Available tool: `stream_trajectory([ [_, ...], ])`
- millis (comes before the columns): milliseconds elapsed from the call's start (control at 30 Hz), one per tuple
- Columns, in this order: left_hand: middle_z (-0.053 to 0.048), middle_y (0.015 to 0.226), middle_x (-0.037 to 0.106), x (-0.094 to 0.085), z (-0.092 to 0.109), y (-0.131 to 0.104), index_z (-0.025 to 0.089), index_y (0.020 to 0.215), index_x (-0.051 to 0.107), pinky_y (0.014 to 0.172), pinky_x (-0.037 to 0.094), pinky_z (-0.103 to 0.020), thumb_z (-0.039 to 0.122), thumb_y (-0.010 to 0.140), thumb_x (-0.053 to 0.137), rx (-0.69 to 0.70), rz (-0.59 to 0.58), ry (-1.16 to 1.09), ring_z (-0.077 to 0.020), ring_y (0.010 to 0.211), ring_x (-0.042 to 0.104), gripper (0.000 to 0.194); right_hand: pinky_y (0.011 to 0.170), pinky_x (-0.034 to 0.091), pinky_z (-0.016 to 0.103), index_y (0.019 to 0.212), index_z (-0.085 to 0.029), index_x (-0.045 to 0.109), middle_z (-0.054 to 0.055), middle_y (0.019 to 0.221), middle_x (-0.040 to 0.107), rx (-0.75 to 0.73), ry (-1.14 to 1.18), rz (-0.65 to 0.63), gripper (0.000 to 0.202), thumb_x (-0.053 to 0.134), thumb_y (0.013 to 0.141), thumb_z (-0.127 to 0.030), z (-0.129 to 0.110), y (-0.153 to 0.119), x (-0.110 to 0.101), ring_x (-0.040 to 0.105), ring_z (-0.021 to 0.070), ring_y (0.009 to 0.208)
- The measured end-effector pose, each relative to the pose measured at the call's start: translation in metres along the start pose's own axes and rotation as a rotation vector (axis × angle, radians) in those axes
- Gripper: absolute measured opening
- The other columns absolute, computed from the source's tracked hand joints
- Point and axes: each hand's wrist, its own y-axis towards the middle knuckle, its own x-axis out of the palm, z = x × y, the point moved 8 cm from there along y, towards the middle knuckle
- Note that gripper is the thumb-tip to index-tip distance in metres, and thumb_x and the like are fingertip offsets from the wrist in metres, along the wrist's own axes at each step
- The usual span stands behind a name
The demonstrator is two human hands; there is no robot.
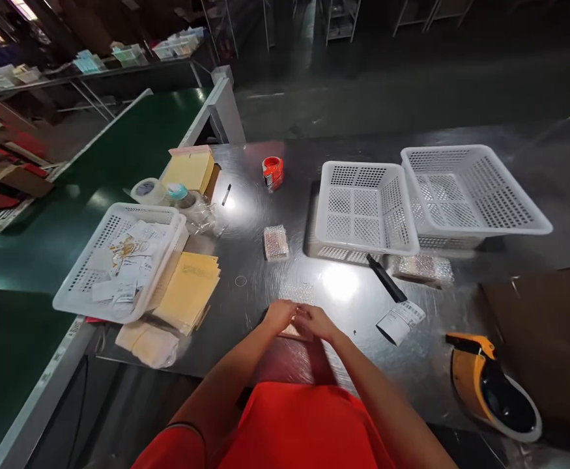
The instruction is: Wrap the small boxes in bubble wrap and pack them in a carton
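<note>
Both of my hands meet over a small bubble-wrapped packet (294, 331) near the table's front edge. My left hand (281, 315) has its fingers bent onto the packet's left part. On the right part lies my right hand (316, 322), its fingers curled and touching the left ones. A flat piece of bubble wrap (298, 292) extends just beyond my fingertips. Farther back sits another small bubble-wrapped packet (275, 243). A rubber band (240, 281) lies to the left of my hands.
Left: a white basket (167, 257) of labelled bags, yellow envelopes (191, 286), tape rolls (148, 191). Back: a red tape dispenser (272, 170). Right: two white baskets (409, 228), a black tool (386, 279), a label (402, 322), an orange-black tape dispenser (492, 384).
</note>
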Motion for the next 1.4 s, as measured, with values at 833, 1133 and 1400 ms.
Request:
stream_trajectory([
  [833, -0.014, 0.133, 0.061, 0.054, 0.034, -0.067, 0.010, 0.126, 0.059, 0.103, 0.049, -0.042, 0.010, 0.091, 0.046, 0.209, 0.431, 0.371, -0.0251, 0.125, 0.056, 0.037, 0.065, 0.040, 0.026, 0.085, -0.022, 0.057, -0.002, 0.081, 0.066, 0.205, -0.131, 0.172, 0.020, 0.054, 0.066, -0.016, 0.019, 0.000, -0.009, 0.058, 0.0157, 0.071],
  [1133, -0.012, 0.135, 0.061, 0.049, 0.032, -0.050, 0.014, 0.133, 0.055, 0.101, 0.049, -0.043, 0.010, 0.093, 0.043, 0.150, 0.283, 0.312, -0.0231, 0.122, 0.058, 0.041, 0.083, 0.041, 0.034, 0.107, -0.018, 0.061, 0.014, 0.114, 0.064, 0.153, -0.499, 0.091, 0.024, 0.056, 0.084, -0.019, 0.000, 0.059, -0.038, 0.057, 0.0260, 0.104],
  [1400, -0.010, 0.139, 0.057, 0.050, 0.032, -0.052, 0.015, 0.137, 0.050, 0.108, 0.043, -0.044, 0.014, 0.095, 0.046, 0.140, 0.277, 0.295, -0.0221, 0.124, 0.055, 0.043, 0.079, 0.039, 0.033, 0.076, -0.018, 0.068, 0.009, 0.094, 0.070, 0.091, -0.631, -0.109, 0.003, 0.066, 0.076, -0.015, -0.015, 0.076, -0.024, 0.063, 0.0241, 0.088],
])
